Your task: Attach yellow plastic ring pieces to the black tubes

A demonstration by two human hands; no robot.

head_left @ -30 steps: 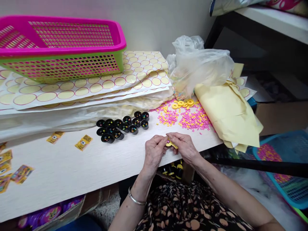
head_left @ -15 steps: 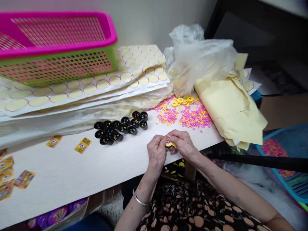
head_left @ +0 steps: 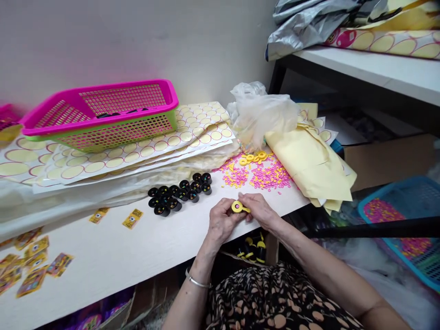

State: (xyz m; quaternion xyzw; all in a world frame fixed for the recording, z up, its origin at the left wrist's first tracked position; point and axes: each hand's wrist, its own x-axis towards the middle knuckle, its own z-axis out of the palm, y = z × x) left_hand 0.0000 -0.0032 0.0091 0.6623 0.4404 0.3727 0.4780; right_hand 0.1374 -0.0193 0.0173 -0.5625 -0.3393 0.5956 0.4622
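My left hand [head_left: 222, 221] and my right hand [head_left: 259, 209] meet over the front edge of the white table [head_left: 113, 256]. Between their fingertips they pinch a small yellow ring piece [head_left: 237, 207] with a pink dot in its middle. A cluster of small black caps [head_left: 180, 193] stands just beyond my left hand. Past my right hand lies a scatter of pink and yellow beads [head_left: 261, 174], with several yellow rings [head_left: 252, 157] at its far edge.
A pink and green basket [head_left: 103, 114] rests on stacked sheets of round stickers [head_left: 137, 149]. A clear plastic bag [head_left: 261, 112] and yellow paper [head_left: 309, 165] lie at the right. Small yellow labels [head_left: 34, 261] dot the left. A blue basket [head_left: 405, 224] sits low right, under a shelf [head_left: 360, 68].
The view has tilted up and pulled back, showing more wall and shelf. The yellow ring piece now shows face up between my fingers; both hands stay together at the table edge.
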